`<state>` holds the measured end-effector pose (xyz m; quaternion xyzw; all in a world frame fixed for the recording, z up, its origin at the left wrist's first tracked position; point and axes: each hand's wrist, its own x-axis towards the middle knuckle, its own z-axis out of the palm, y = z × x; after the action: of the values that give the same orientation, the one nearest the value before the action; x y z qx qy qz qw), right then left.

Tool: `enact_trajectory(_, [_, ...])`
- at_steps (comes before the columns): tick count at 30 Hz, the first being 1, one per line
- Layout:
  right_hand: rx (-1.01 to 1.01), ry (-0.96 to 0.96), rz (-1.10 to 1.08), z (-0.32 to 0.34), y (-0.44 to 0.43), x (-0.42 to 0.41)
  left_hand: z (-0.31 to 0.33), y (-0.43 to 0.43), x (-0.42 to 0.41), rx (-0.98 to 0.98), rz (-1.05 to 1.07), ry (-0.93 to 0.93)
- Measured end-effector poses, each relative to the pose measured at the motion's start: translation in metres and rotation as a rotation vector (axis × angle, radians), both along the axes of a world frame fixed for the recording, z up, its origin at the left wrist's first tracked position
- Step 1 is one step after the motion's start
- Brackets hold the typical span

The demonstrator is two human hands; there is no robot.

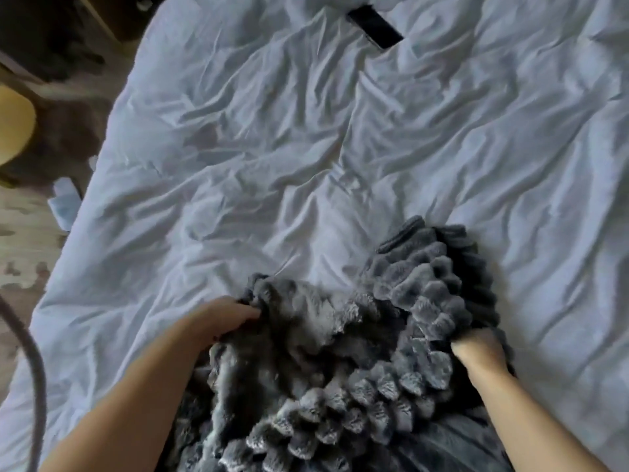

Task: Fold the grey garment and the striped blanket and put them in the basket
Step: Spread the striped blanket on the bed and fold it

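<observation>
A fluffy grey blanket (357,352) with raised ribbed stripes lies bunched at the near edge of the bed. My left hand (218,320) grips its left edge, fingers curled into the fabric. At the blanket's right side my right hand (476,349) is buried in the folds, fingers hidden under the pile. No basket is in view, and I cannot pick out a separate grey garment.
A wrinkled white sheet (306,148) covers the bed. A black phone (374,25) lies at the far side. Left of the bed are a patterned floor, a yellow seat (13,124), a pale blue object (64,202) and a grey cord (34,369).
</observation>
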<state>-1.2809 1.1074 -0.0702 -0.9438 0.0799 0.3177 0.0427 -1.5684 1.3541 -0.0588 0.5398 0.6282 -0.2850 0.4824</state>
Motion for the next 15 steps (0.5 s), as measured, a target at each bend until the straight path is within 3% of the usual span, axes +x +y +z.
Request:
enact_trajectory(2, [0.119, -0.258, -0.006, 0.015, 0.029, 0.008, -0.004, 0.007, 0.026, 0.121, 0.192, -0.151])
enact_trajectory(4, [0.399, -0.444, 0.083, 0.027, 0.063, 0.007, -0.01, 0.017, 0.047, 0.226, 0.294, -0.19])
enact_trajectory(6, [0.639, -0.473, 0.316, 0.032, 0.098, 0.002, -0.013, 0.026, 0.062, 0.154, 0.306, -0.19])
enact_trajectory(7, [0.683, -0.38, 0.452, 0.032, 0.115, 0.0, -0.013, 0.029, 0.069, 0.024, 0.31, -0.201])
enact_trajectory(9, [0.515, -0.037, 0.701, 0.024, 0.137, -0.005, -0.01, 0.026, 0.078, -0.321, 0.263, -0.165])
enact_trajectory(11, [0.161, 0.285, 0.87, 0.011, 0.14, -0.006, -0.007, 0.012, 0.085, -0.532, 0.033, -0.053])
enact_trajectory(13, [-0.086, 0.385, 0.93, 0.004, 0.127, -0.011, -0.004, -0.009, 0.09, -0.578, -0.313, 0.05])
enact_trajectory(15, [-0.115, 0.391, 0.883, -0.003, 0.109, -0.014, 0.001, -0.031, 0.09, -0.469, -0.686, 0.047])
